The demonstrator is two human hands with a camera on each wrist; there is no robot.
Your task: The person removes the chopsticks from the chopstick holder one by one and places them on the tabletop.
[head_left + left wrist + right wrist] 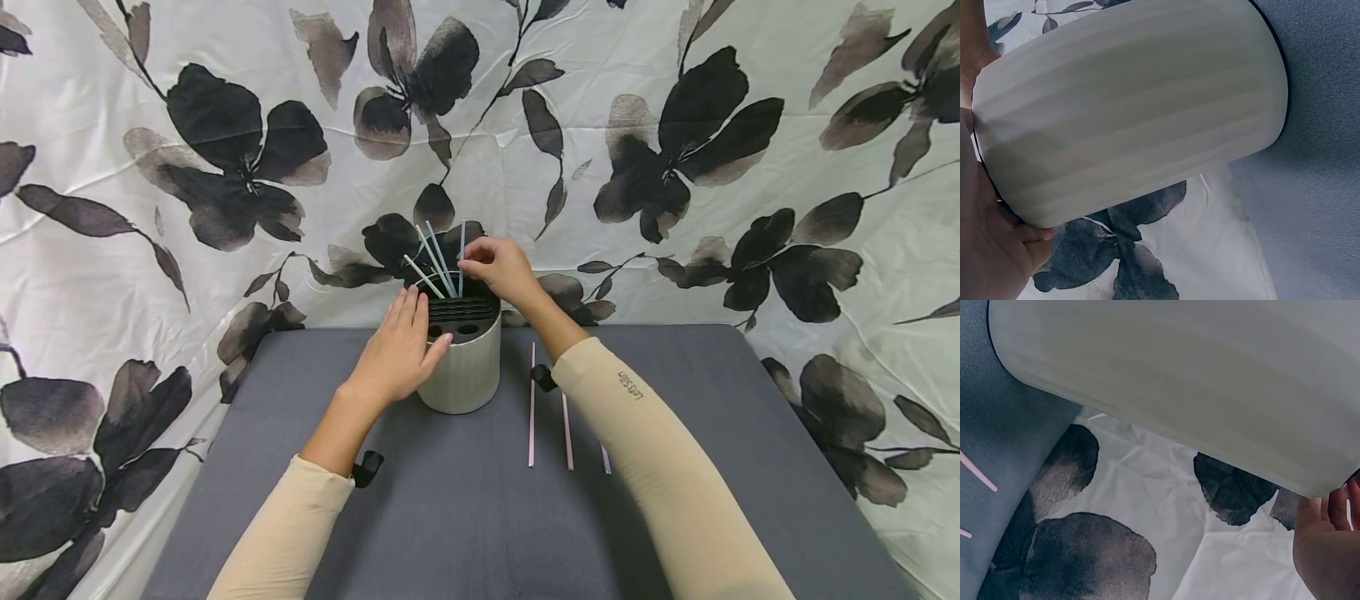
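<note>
Your left hand [396, 350] lies with straight fingers flat against the left side and rim of the white ribbed holder [465, 367], which stands upright on the grey table [465, 517] near its far edge. Just to the right, your right hand [501, 268] pinches the top of a pale blue straw [461, 260] standing in the holder's back compartment beside two others. Further right, three straws [532, 408] lie on the table, partly under your right sleeve [652, 450].

Both arms reach forward in beige sleeves. The left hand [397, 350] lies flat, fingers straight and together. The right hand [501, 268] is raised farther ahead, fingertips pinched.
</note>
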